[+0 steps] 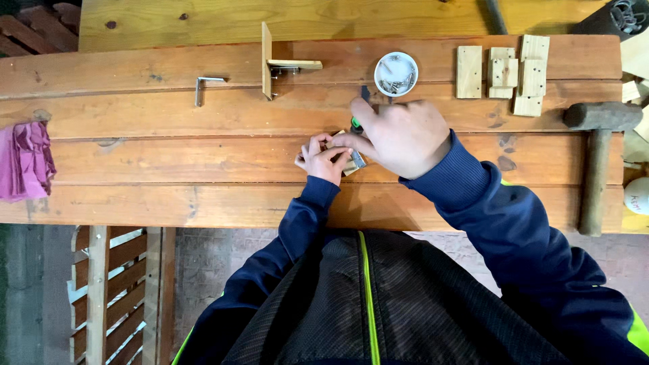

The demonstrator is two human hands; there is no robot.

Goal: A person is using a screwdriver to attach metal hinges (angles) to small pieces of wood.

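two hands on a small wooden piece at the bench

the left hand pinches a small wooden piece with its fingers curled tight around it, near the middle of the workbench. the right hand is closed around a tool with a green handle, most of it hidden under the fist, and bears down on the same piece beside a bit of grey metal.

just beyond the knuckles sits a round white dish of screws. left of it stands an assembled wooden bracket, and further left a metal angle bracket lies flat. to the right, a group of small wooden blocks lies together, and a mallet rests at the bench's right end. a pink cloth lies at the far left edge.
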